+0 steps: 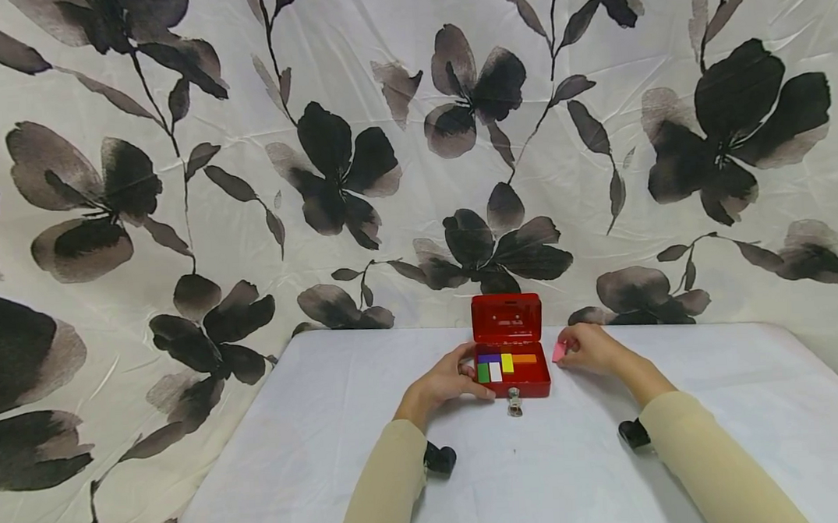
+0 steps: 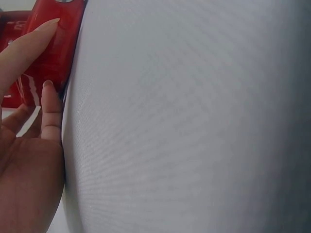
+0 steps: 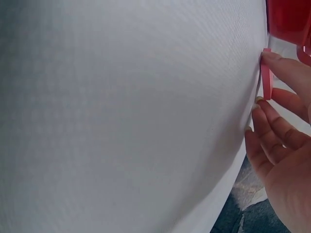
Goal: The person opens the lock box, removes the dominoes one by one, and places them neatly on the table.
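An open red metal cash box (image 1: 532, 376) sits on the white table with its lid (image 1: 507, 318) raised at the back. Inside lie a purple block (image 1: 489, 359), a green block (image 1: 483, 372), a white block (image 1: 495, 371), a yellow block (image 1: 507, 363) and an orange block (image 1: 525, 359). My left hand (image 1: 444, 379) grips the box's left side, thumb along the front wall and fingers round the side. To the right of the box, my right hand (image 1: 591, 347) pinches a flat pink block (image 3: 267, 75) between thumb and finger, close to the tabletop.
Keys (image 1: 514, 402) hang at the lock on the box's front. Under the box spreads a white-covered table (image 1: 541, 475). Behind it hangs a white curtain (image 1: 395, 28) with dark flowers. Both wrists wear black cameras.
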`<state>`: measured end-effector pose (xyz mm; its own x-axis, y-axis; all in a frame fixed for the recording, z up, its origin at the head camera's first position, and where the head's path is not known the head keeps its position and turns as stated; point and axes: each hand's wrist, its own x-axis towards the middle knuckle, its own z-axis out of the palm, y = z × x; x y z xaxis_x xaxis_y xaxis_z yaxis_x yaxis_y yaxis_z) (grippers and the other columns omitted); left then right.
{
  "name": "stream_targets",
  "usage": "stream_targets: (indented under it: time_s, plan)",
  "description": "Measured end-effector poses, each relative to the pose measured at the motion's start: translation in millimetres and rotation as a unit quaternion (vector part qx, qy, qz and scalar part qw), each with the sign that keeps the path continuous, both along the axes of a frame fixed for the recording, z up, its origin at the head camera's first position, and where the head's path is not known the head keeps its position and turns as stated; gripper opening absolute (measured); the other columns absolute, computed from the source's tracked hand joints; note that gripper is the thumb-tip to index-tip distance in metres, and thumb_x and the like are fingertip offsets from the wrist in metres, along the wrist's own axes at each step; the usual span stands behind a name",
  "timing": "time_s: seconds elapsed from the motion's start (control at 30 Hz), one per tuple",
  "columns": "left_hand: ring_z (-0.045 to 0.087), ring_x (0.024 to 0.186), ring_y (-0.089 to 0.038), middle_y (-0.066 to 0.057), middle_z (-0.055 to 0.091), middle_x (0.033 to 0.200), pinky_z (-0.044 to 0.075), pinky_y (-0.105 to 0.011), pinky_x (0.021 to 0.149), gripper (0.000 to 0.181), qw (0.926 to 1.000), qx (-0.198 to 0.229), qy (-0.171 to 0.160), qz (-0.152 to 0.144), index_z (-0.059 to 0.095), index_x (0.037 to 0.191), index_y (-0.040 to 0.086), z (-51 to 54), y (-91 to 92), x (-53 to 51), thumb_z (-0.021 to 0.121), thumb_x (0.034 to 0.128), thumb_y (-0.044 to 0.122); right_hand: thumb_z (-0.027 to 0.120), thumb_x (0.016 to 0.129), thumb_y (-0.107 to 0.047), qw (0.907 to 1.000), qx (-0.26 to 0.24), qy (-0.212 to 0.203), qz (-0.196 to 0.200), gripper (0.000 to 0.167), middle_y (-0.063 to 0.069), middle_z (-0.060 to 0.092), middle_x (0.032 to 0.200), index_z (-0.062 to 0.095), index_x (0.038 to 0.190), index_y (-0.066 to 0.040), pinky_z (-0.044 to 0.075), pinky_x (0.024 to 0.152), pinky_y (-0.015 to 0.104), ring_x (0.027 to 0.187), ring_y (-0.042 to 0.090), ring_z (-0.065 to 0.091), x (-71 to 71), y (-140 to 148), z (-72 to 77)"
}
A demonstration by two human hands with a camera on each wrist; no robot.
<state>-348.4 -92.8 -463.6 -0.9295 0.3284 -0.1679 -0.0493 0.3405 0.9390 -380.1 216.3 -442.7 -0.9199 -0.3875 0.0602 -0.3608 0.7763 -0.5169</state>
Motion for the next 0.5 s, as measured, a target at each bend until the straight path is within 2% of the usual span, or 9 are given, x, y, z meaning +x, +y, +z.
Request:
stream_targets:
  time_s: [0.23,0.5]
  plan:
    - [0.051,0.120,-0.025,-0.002,0.055,0.140,0.045,-0.052,0.110,0.097,1.0000,0.002,0.000,-0.002,0.041,0.156,0.023,1.4,-0.3,-0.2,0.092,0.0739,0.014,0.081,0.086,-0.013,0.9998,0.001,-0.018,0.003,0.036,0.008,0.062,0.088,0.069,0.115,0.004,0.052,0.071,0.032,0.081,0.022,0.054,-0.3,0.1,1.9]
    - [0.051,0.119,-0.025,-0.002,0.056,0.139,0.045,-0.052,0.110,0.097,1.0000,0.004,-0.001,0.000,0.041,0.156,0.023,1.2,-0.1,0.9,0.092,0.0740,0.014,0.077,0.088,-0.008,0.9990,-0.004,-0.037,0.025,0.036,0.016,0.066,0.102,0.066,0.119,0.006,0.057,0.086,0.048,0.091,0.028,0.059,1.1,-0.1,3.2]
